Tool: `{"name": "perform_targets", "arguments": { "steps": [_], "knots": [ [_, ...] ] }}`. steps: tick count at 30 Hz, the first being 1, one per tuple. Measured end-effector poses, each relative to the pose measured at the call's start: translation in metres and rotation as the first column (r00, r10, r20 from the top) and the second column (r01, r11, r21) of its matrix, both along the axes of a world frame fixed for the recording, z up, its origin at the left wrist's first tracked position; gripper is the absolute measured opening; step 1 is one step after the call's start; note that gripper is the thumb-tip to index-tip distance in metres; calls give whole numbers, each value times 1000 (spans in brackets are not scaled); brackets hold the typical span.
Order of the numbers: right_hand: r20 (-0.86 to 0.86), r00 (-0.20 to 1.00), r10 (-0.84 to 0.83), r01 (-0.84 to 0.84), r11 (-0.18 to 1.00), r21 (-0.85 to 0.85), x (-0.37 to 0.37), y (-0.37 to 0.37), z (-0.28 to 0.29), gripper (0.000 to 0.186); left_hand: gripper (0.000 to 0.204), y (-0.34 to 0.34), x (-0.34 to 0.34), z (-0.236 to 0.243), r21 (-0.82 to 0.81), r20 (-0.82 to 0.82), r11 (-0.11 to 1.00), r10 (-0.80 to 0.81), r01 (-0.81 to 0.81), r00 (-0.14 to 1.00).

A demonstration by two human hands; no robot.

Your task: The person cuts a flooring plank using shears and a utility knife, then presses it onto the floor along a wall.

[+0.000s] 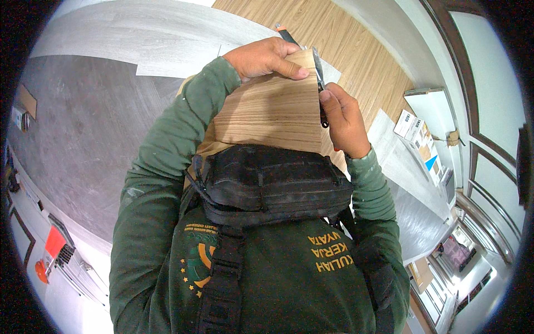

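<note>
My left hand [267, 61] grips the upper part of a light wood-grain board [267, 111], thumb on its face. My right hand [345, 119] is closed on a metal-bladed cutting tool [317, 67] with a dark handle; its blade lies along the board's right edge. The handle is partly hidden by my fingers. A second tool with an orange-and-black handle [285, 33] lies just beyond the board's top. Below the board a black chest pouch [275, 183] sits against my body.
Wood-look planks [367, 67] and pale grey sheets [100, 30] cover the floor around a dark grey area [94, 122]. Boxes [420, 145] and white panels lie along the right wall. A red object [58, 245] and other items lie at the lower left. A corridor recedes at the lower right.
</note>
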State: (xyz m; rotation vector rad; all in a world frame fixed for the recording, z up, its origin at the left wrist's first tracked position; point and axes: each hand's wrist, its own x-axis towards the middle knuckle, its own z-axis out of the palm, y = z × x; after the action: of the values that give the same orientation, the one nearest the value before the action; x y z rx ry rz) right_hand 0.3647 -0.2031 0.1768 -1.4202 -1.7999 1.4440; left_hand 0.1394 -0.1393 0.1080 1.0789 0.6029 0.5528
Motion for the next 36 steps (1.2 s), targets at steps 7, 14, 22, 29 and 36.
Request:
{"name": "perform_targets", "arguments": {
  "steps": [7,14,22,29,36],
  "knots": [
    [33,999,-8,12,994,-110,-5,2,6,32,40,1,-4,-1,11,-28,1000,-2,2,1000],
    [-9,1000,-9,7,987,-160,4,6,0,31,31,1,-3,-6,-52,70,999,18,-14,997],
    [-112,994,-17,-9,974,-225,4,9,-6,39,30,2,-7,-10,-104,123,995,10,3,992],
    [-118,991,-62,37,979,-200,-2,2,-10,35,41,2,-9,-17,-104,183,993,-30,50,983],
    [31,1000,-3,7,989,-148,-11,5,7,34,46,-4,-7,-14,-1,50,996,88,-88,995]
  ]
}}
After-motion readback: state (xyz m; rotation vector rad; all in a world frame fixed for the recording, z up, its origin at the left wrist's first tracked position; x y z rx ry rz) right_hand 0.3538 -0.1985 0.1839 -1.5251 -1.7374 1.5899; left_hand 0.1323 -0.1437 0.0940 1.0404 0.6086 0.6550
